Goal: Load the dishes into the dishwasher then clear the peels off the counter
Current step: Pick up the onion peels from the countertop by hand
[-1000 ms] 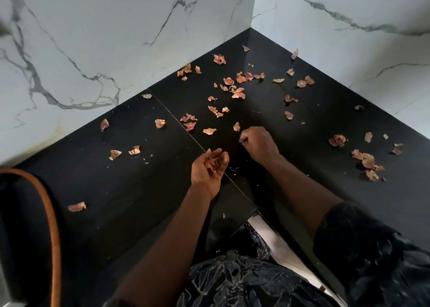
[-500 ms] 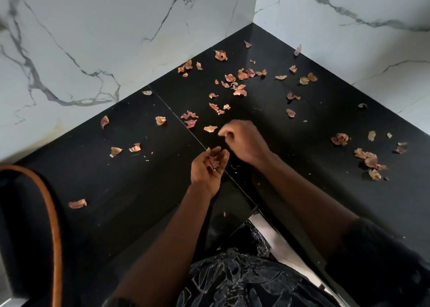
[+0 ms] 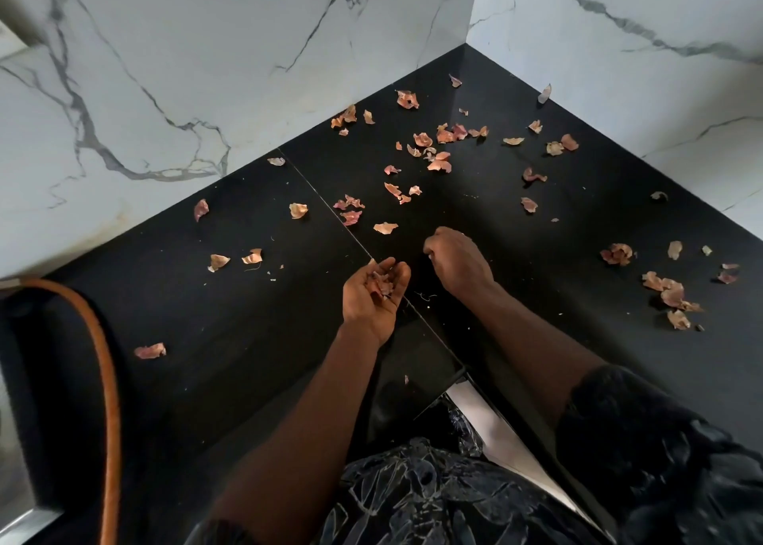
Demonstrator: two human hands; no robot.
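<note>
Dry pink-brown onion peels [image 3: 439, 165] lie scattered over the black corner counter [image 3: 247, 338]. My left hand [image 3: 363, 301] is held palm up just above the counter, its fingers cupped round a small heap of gathered peels [image 3: 382, 284]. My right hand [image 3: 456, 261] is just right of it, knuckles up and fingers curled at the counter surface; what they pinch is hidden. A single peel [image 3: 386, 227] lies just beyond both hands. More peels form a cluster [image 3: 671, 292] at the right and one lies alone [image 3: 149, 351] at the left.
White marble walls [image 3: 165, 69] close the counter at the back left and back right. An orange hose [image 3: 105, 379] curves along the left edge. The counter's inner front corner with a pale strip [image 3: 487, 416] is near my body.
My right hand reached left to a peel beside it, then drew back with its fingers curled; that peel is gone from the counter. My left hand stayed cupped in place.
</note>
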